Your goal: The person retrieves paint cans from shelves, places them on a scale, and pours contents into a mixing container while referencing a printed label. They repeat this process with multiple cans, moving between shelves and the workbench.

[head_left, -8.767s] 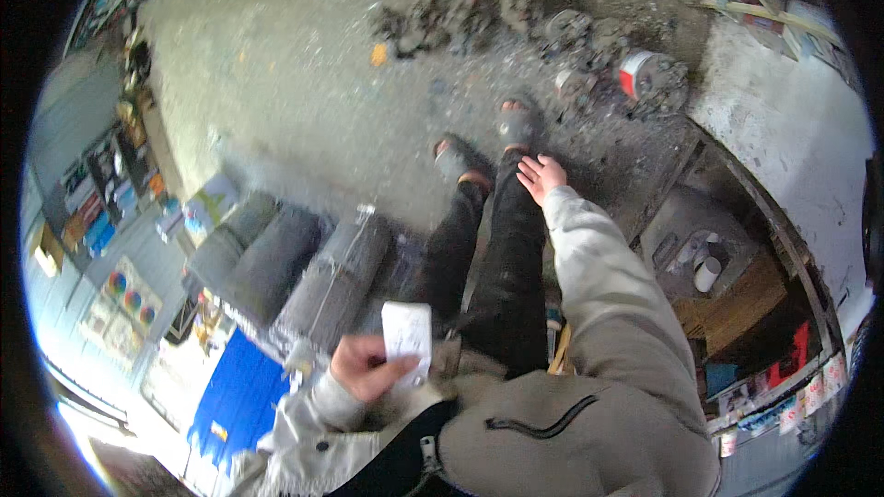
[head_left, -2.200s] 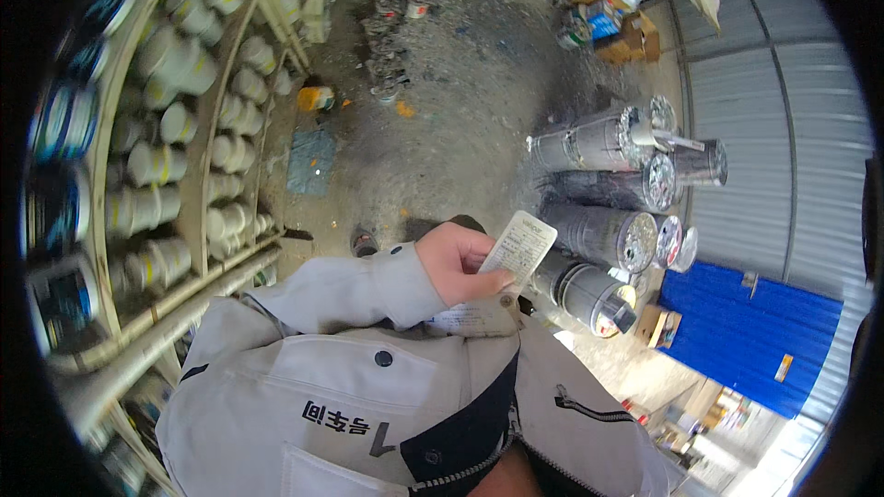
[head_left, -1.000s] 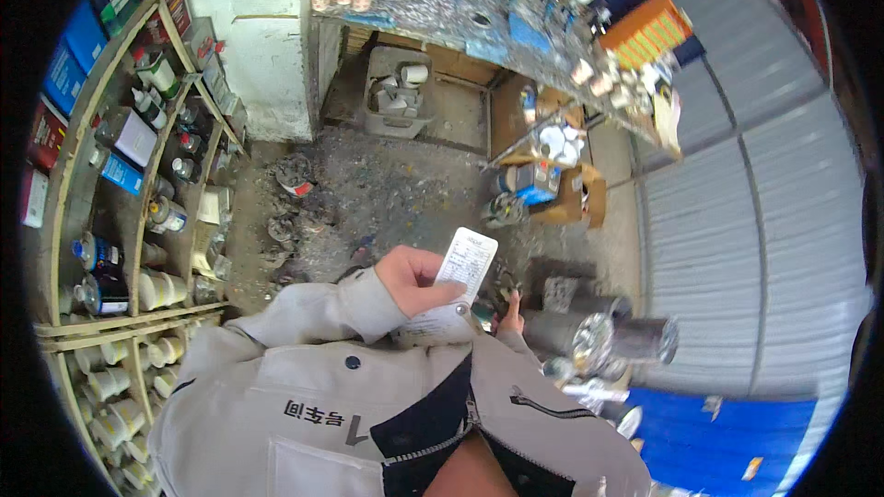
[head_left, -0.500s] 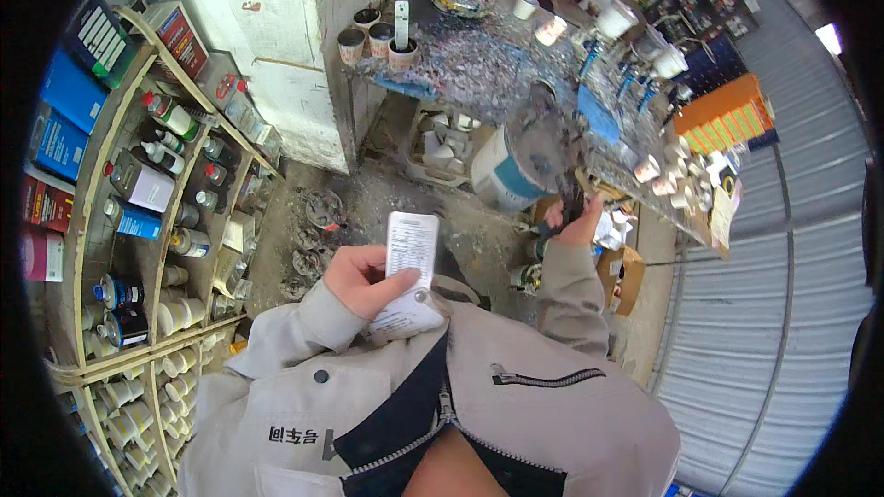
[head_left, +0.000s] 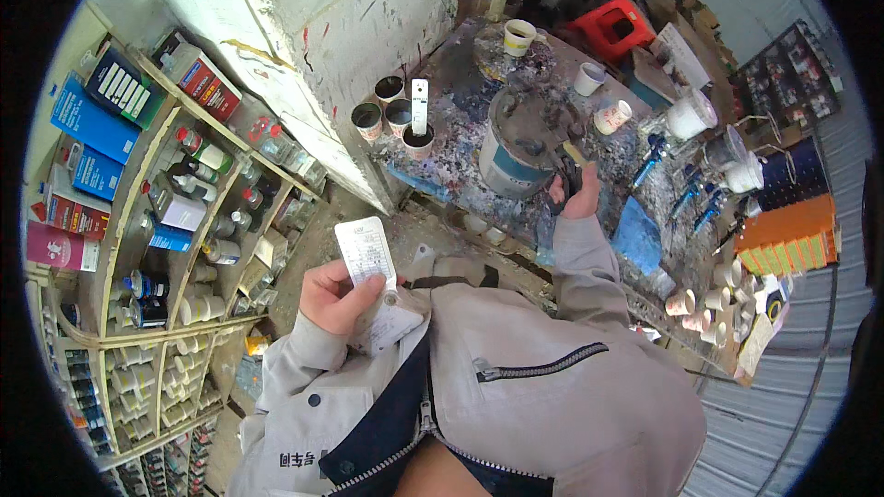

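My left hand pinches a long white printed paper slip between thumb and fingers, in front of my jacket. My right hand is closed at the right side of a paint-caked bucket, gripping it by a dark part near its rim. The bucket is white with a blue-green band and crusted grey at the top. It stands upright over the near part of the messy workbench; I cannot tell whether its base rests there. A small tan piece shows just above my right fingers.
Several cups of dark paint stand at the bench's left corner, one holding a white strip. Blue spray guns, a red stool and an orange box are to the right. Shelves of bottles and cans line the left.
The bucket, in my right hand, has gone from the bench's front edge to over its top. My view has shifted closer to the bench. The slip stays in my left hand.
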Motion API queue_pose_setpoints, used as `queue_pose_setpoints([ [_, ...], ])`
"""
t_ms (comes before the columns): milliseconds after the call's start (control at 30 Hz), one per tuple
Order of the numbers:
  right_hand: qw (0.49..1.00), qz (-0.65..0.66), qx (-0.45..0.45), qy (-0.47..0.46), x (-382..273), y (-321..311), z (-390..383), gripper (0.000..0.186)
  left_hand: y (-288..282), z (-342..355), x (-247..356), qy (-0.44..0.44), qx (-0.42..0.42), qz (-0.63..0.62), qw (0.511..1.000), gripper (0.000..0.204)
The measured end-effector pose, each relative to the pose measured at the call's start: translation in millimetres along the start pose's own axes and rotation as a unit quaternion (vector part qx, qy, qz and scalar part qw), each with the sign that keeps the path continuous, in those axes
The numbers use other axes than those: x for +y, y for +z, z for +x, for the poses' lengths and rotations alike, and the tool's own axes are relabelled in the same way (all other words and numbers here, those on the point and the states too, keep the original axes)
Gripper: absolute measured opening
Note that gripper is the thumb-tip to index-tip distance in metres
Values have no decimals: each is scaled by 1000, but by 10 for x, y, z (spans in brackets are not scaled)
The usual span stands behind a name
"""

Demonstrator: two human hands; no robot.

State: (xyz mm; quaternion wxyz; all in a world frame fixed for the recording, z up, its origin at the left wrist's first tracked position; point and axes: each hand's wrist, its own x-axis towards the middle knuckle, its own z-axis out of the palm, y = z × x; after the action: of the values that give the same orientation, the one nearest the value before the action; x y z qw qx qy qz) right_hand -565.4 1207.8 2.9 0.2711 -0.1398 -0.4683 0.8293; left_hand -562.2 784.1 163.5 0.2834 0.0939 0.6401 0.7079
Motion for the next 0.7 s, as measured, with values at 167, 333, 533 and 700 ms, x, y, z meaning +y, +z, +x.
queue_pose_setpoints([
  [167, 999, -5, -26, 46, -50, -65, 334, 56, 200, 371, 71, 2, 10, -5, 1000, 21],
  [333, 996, -5, -63, 66, -81, -194, 336, 56, 391, 726, 116, -2, 17, 9, 1000, 26],
  [533, 921, -303, -238, -50, -372, -693, 918, 43, 514, 1020, 174, -23, 25, -5, 999, 27],
  [700, 962, -256, -95, -13, -1005, -426, 2388, 47, 527, 1045, 181, -25, 71, -10, 997, 25],
])
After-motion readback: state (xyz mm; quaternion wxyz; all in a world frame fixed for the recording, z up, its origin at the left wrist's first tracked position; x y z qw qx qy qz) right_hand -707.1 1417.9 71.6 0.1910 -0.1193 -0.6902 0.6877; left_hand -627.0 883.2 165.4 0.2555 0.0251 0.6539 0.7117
